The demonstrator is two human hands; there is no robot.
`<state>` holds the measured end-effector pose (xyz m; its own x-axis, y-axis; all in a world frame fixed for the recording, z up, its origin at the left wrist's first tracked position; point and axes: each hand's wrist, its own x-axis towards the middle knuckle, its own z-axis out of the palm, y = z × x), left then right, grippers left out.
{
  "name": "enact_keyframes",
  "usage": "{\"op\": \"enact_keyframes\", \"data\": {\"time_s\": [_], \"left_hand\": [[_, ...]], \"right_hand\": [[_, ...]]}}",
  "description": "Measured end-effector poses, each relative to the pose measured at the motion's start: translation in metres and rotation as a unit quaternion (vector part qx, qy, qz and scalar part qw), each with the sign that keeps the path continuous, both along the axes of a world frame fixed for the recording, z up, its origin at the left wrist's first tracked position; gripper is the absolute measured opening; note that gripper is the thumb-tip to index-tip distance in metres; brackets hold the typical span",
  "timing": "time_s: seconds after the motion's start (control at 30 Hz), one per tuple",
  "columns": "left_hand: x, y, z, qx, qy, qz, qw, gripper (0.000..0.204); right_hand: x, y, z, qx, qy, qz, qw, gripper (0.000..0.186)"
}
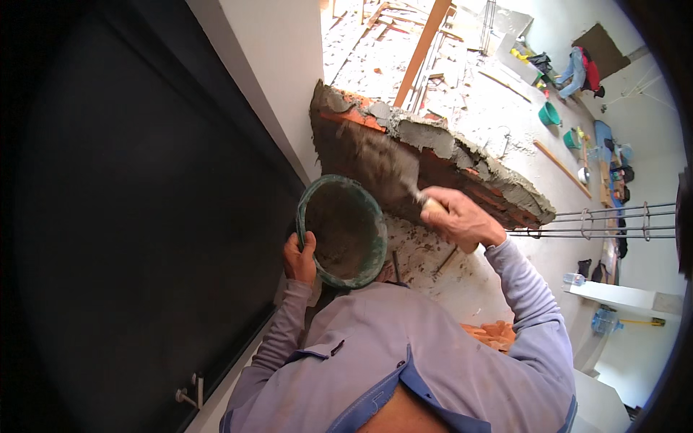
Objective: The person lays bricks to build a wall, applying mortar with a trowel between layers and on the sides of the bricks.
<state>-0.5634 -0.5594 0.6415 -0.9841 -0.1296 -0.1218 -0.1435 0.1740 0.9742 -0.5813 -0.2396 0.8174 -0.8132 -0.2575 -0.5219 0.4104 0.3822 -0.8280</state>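
The round dark-green bucket (380, 249), seemingly plastic, has a smooth wall dulled by dry, chalky grey smears. Towards two o'clock, the trowel with a pale wooden handle (433, 206) has a motion-blurred blade, its finish unreadable. Beyond it, the low orange-brick wall (455, 172) is rough, crusted with lumpy matt mortar. The broad black panel (159, 166) at nine o'clock looks smooth and low-sheen; the grey-lilac cloth shirt (390, 325) at six is matt and creased; slender steel bars (624, 234) at three look dull.

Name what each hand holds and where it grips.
Left hand: the green bucket, by its left rim. Right hand: the trowel, by its pale handle.
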Motion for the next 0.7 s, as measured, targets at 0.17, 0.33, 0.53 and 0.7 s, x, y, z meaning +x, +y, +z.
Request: {"op": "enact_keyframes", "data": {"time_s": [0.17,0.33,0.53,0.7], "left_hand": [[-0.019,-0.005,-0.012,-0.047,-0.030,-0.057,0.997,0.042],[-0.030,-0.019,-0.025,-0.041,-0.002,-0.053,0.998,0.043],[-0.047,-0.023,-0.026,-0.015,-0.033,-0.096,0.995,0.044],[-0.061,-0.020,-0.022,-0.049,-0.016,-0.127,0.991,0.044]], "right_hand": [[-0.054,0.006,-0.047,0.341,0.456,0.016,0.822,0.029],[-0.055,-0.012,-0.083,0.466,0.431,-0.073,0.770,0.033],[-0.027,-0.034,-0.084,-0.067,0.088,-0.314,0.943,0.029],[-0.030,-0.042,-0.147,0.110,0.237,-0.197,0.945,0.023]]}}
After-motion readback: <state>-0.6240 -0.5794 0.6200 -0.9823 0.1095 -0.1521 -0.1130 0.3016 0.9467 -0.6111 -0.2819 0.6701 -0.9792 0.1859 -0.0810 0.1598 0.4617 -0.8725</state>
